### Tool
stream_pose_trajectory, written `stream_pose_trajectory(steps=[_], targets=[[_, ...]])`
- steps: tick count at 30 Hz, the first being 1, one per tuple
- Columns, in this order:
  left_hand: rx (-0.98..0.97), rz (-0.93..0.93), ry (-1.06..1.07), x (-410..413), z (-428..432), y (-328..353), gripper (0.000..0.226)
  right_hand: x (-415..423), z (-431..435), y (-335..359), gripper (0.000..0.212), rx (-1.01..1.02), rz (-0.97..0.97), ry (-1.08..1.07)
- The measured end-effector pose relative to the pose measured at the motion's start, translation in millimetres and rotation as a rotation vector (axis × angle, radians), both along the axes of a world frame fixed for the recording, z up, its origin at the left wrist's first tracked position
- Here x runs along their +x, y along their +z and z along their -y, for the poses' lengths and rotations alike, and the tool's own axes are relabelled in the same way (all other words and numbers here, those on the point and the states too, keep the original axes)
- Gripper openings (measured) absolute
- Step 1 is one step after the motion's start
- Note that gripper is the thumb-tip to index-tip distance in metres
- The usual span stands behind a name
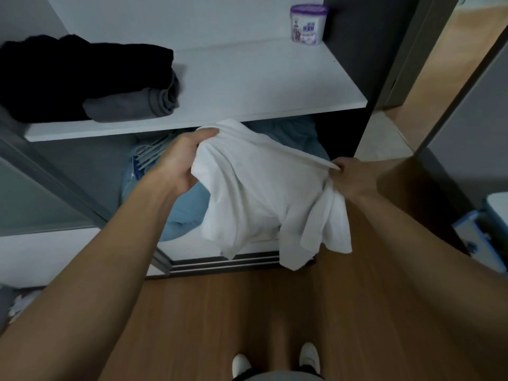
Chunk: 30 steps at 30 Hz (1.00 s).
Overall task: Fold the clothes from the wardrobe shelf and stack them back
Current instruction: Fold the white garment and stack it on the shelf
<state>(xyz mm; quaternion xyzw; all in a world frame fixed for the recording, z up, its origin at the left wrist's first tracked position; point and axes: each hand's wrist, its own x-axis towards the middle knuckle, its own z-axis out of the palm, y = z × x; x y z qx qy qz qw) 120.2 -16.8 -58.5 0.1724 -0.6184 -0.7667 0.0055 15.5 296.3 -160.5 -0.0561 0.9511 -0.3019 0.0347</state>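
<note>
A white garment point(255, 193) hangs in the air in front of the wardrobe, below the white shelf point(247, 86). My left hand point(181, 158) grips its upper left edge. My right hand point(347, 178) pinches its upper right edge, so the top edge is stretched between both hands and the rest droops down. On the shelf's left part lies a stack with a black garment point(82, 72) on top of a folded grey garment point(132, 105).
A purple-lidded tub point(308, 24) stands at the shelf's back right. Under the shelf lie blue clothes point(187, 207) and hangers point(151, 154). A sliding-door track point(220, 264) runs along the wooden floor point(247, 312). My white shoes point(275, 361) show at the bottom.
</note>
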Motion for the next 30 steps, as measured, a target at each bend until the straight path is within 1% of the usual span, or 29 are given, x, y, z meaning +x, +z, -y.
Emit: stream_pose_trajectory(steps=[1, 2, 3, 4, 5, 7, 8, 9, 10, 11, 12, 13, 15, 17, 18, 20, 21, 22, 23, 24, 25, 26, 27, 28, 29, 30], targets=[[0.056, 0.005, 0.031, -3, -8, 3, 0.021, 4, -1, -7, 0.031, 0.046, 0.02, -0.023], [0.096, 0.009, 0.053, -5, -15, 7, 0.02, 11, 0, -13, 0.038, 0.02, 0.047, -0.039], [0.117, 0.009, 0.062, -7, -22, 10, 0.019, 21, 3, -18, 0.042, -0.073, 0.082, -0.02], [0.129, 0.008, 0.063, -9, -28, 13, 0.02, 34, 9, -21, 0.043, -0.205, 0.133, 0.057], [0.137, 0.011, 0.061, -10, -33, 15, 0.023, 49, 20, -23, 0.044, -0.31, 0.212, 0.18], [0.153, 0.014, 0.05, -10, -42, 18, 0.026, 80, 45, -24, 0.062, -0.391, 0.382, 0.411], [0.172, 0.001, 0.031, -10, -45, 21, 0.026, 90, 59, -24, 0.067, -0.427, 0.434, 0.453], [0.194, -0.014, 0.007, -10, -48, 24, 0.025, 95, 71, -23, 0.064, -0.473, 0.464, 0.423], [0.207, -0.031, -0.005, -10, -50, 28, 0.023, 95, 80, -22, 0.052, -0.517, 0.479, 0.361], [0.196, -0.049, 0.005, -11, -49, 31, 0.022, 92, 86, -20, 0.034, -0.551, 0.473, 0.31], [0.17, -0.065, 0.04, -13, -45, 34, 0.021, 86, 89, -16, 0.017, -0.557, 0.435, 0.274], [0.143, -0.073, 0.098, -14, -38, 35, 0.021, 79, 89, -11, 0.007, -0.551, 0.385, 0.254], [0.145, -0.055, 0.252, -13, -14, 32, 0.027, 62, 83, -2, 0.015, -0.601, 0.323, 0.209], [0.174, 0.033, 0.338, -6, 12, 19, 0.038, 49, 76, 8, 0.036, -0.668, 0.309, 0.154], [0.184, 0.1, 0.345, -1, 24, 9, 0.042, 44, 75, 15, 0.046, -0.676, 0.306, 0.148], [0.197, 0.233, 0.296, 10, 41, -12, 0.042, 40, 75, 28, 0.056, -0.64, 0.294, 0.18], [0.141, 0.302, 0.255, 13, 44, -20, 0.039, 40, 78, 33, 0.058, -0.609, 0.282, 0.211], [0.011, 0.365, 0.226, 14, 44, -25, 0.034, 41, 81, 39, 0.058, -0.574, 0.272, 0.248], [-0.162, 0.398, 0.23, 15, 42, -30, 0.03, 41, 85, 44, 0.059, -0.538, 0.268, 0.285], [-0.359, 0.38, 0.298, 14, 41, -35, 0.031, 42, 90, 50, 0.059, -0.497, 0.266, 0.324], [-0.545, 0.285, 0.351, 13, 39, -38, 0.042, 43, 96, 57, 0.056, -0.447, 0.259, 0.368], [-0.641, 0.129, 0.283, 13, 34, -37, 0.06, 45, 102, 64, 0.052, -0.383, 0.245, 0.414], [-0.645, -0.019, 0.089, 12, 27, -37, 0.076, 46, 108, 72, 0.047, -0.313, 0.22, 0.464], [-0.656, -0.103, -0.164, 13, 17, -36, 0.084, 48, 114, 78, 0.043, -0.253, 0.184, 0.511], [-0.71, -0.13, -0.391, 13, 7, -34, 0.081, 49, 119, 84, 0.041, -0.215, 0.153, 0.546], [-0.785, -0.126, -0.534, 12, -1, -32, 0.068, 51, 122, 87, 0.041, -0.21, 0.138, 0.564]])
